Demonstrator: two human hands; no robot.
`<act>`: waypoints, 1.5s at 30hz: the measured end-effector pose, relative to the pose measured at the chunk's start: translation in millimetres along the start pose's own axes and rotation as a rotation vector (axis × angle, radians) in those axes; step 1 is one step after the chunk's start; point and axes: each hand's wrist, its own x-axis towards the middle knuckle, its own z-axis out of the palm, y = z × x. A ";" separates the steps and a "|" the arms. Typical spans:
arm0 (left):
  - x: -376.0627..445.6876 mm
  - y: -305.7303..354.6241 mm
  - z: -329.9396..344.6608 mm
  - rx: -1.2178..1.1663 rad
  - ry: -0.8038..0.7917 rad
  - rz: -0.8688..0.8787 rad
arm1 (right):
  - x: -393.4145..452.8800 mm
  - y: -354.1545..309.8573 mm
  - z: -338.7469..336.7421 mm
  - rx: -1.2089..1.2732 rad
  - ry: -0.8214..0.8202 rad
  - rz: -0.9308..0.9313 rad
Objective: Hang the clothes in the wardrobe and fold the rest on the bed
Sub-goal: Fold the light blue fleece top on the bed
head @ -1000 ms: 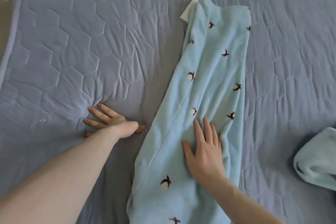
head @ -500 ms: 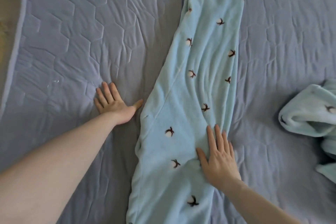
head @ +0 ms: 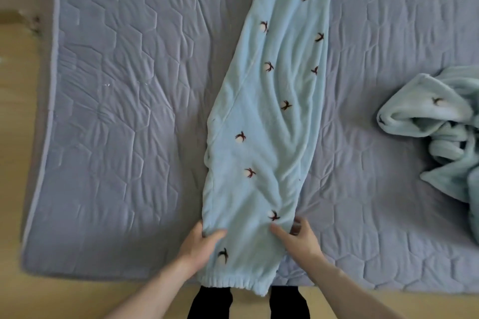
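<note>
Trousers point(head: 269, 124): laid lengthwise down the middle of the bed, folded leg on leg; elastic waistband at the near edge, hanging just over it; far end cut off by the top of the frame.
Look: pale blue fleece, dotted with small white tufts on dark brown sprigs; a seam running slantwise along the left side; soft wrinkles through the middle.
Left hand point(head: 199, 243): at the left edge of the trousers near the waistband, thumb on top of the fleece, fingers curled under, pinching the edge.
Right hand point(head: 298, 237): at the right edge, level with the left; thumb lying on the cloth, fingers bent round the edge, gripping it.
Bed point(head: 124, 111): grey-blue quilted cover with hexagon stitching; left and near edges in view, the near-left corner rounded.
Open room: wide bare quilt left of the trousers; a narrower bare strip on the right.
Heap point(head: 440, 122): same blue fleece, crumpled at the right, well apart from the trousers.
Floor point(head: 18, 137): light wood, beside the left and near edges.
</note>
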 end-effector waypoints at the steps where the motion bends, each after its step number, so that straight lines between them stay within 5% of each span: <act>1: -1.7 -8.0 2.9 0.002 -0.027 -0.035 | -4.5 4.2 4.4 0.042 -0.057 0.032; 5: -7.9 -20.1 2.3 -0.009 -0.033 -0.106 | -20.9 16.2 21.5 -0.052 -0.158 0.055; 18: -83.5 -35.8 11.3 -0.030 -0.001 -0.143 | -92.3 37.5 -6.4 -0.112 -0.134 0.145; 28: -120.3 78.6 -39.6 0.001 0.039 0.216 | -110.0 -69.0 -58.8 0.122 -0.116 -0.046; 40: -63.9 268.7 -72.5 -0.438 -0.054 0.337 | -50.9 -226.9 -114.9 0.588 -0.150 -0.147; 45: -19.3 262.5 -59.7 -0.198 0.192 0.360 | -19.2 -225.4 -91.4 0.271 0.100 -0.216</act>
